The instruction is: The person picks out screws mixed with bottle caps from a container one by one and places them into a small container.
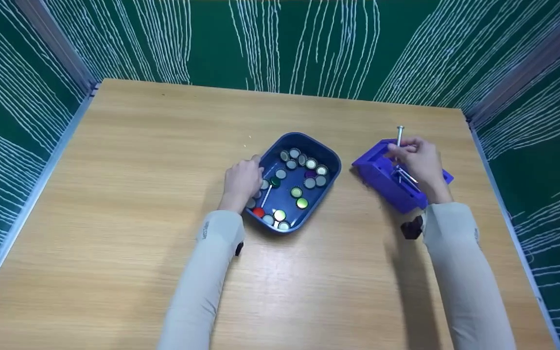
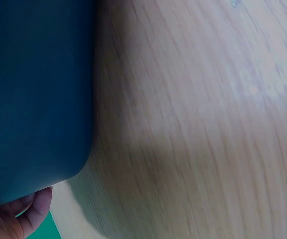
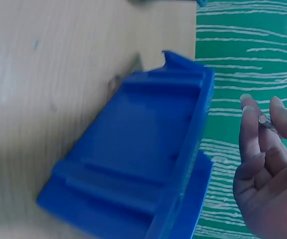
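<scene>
My left hand [image 1: 242,182] grips the left side of a dark blue plastic tub [image 1: 331,163]. Inside the tub lie many bottle caps [image 1: 302,203], mostly silver, some yellow-green, one red, and a thin white stick [image 1: 266,197]. In the left wrist view the tub's outer wall [image 2: 39,94] fills the left, with fingertips [image 2: 36,211] at its lower corner. Between thumb and fingers my right hand [image 1: 423,165] pinches a long metal bolt [image 1: 399,136], seen end-on in the right wrist view. Under that hand is a purple-blue plastic bin [image 1: 382,180]; more bolts [image 1: 406,176] show there, partly hidden.
Both containers stand on a light wooden table [image 1: 299,291], the bin to the right of the tub with a gap between. Small pale specks lie behind the tub. Green walls [image 1: 280,43] with white streaks enclose the table's back and sides.
</scene>
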Demonstrator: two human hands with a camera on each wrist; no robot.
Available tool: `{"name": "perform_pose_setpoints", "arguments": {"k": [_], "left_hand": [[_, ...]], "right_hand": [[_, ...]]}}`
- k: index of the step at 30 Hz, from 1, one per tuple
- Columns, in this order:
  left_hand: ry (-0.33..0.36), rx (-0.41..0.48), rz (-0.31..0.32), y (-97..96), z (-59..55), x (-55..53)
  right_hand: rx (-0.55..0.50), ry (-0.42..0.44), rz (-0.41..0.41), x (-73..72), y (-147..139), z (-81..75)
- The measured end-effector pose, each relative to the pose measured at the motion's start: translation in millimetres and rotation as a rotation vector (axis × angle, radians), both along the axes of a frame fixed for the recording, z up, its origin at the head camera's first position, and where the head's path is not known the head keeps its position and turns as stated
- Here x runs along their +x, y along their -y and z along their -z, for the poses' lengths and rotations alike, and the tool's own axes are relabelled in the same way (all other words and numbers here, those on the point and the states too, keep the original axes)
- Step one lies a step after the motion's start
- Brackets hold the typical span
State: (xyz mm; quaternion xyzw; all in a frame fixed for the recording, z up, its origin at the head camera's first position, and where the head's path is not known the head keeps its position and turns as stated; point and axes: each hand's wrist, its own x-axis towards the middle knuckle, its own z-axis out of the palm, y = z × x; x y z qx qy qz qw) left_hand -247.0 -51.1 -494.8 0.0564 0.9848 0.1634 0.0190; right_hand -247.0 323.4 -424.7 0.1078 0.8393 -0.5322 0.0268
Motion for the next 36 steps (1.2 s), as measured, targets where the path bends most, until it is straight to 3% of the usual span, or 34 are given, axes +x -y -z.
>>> {"name": "perform_pose_setpoints", "arguments": {"k": [9, 20, 28, 36], "left_hand": [[0.012, 0.005, 0.000, -1.6, 0.8, 2.2], [0.022, -0.003, 0.002, -2.8, -0.3, 3.2], [-0.013, 0.003, 0.007, 0.1, 0.6, 1.3], [-0.026, -0.009, 0.023, 1.7, 0.6, 0.6]], "right_hand": [[0.177, 0.136, -0.014, 3.1, -15.1, 12.7], [0.330, 0.172, -0.021, 4.0, -16.9, 31.0], [0.296, 0.131, -0.059, 2.2, -12.7, 28.5], [0.189, 0.097, -0.028, -1.8, -4.7, 11.8]]}}
